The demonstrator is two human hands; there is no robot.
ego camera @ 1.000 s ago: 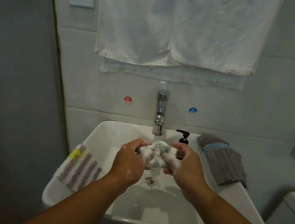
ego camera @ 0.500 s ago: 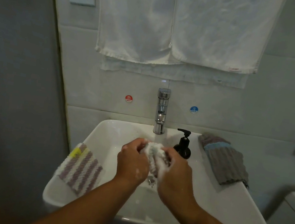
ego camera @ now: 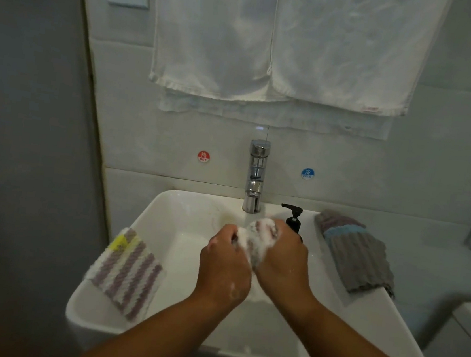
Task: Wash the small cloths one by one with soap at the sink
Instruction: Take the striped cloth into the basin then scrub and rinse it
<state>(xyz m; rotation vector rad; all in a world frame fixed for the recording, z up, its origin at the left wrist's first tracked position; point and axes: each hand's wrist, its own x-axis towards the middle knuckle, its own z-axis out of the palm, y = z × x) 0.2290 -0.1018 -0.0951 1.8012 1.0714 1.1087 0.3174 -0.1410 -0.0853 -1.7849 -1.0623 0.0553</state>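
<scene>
**One cloth mid-scrub, two more on the rim**

Both hands are together over the basin of the sink (ego camera: pixel 193 220), just in front of the tap (ego camera: pixel 255 178). The left hand (ego camera: pixel 225 266) & right hand (ego camera: pixel 282 261) are each curled tight round the same lathered cloth (ego camera: pixel 259 237). It's bunched into a ball btwn them, white w/ foam, a bit of purple-grey stripe showing thru. Suds on the knuckles too. Can't tell if water is running.

Progress, as a judgement: soap is clearly on, so this cloth is at the rubbing stage. Rinse & wring prob still to come.

Other cloths:
- striped cloth (ego camera: pixel 128 272), purple/white w/ a yellow corner, draped over the sink's left rim
- grey ribbed cloth (ego camera: pixel 358 258) w/ a blue band, lying on the right rim, well apart from the hands

Neither shows foam. Whether they're already washed or still waiting can't be read from here. If waiting, approx a third of the job is under way, 2 to go.

The black pump bottle (ego camera: pixel 293 221) stands just behind the right hand, handy for the next dose. White towels (ego camera: pixel 275 40) hang on the wall above, not part of the job
</scene>
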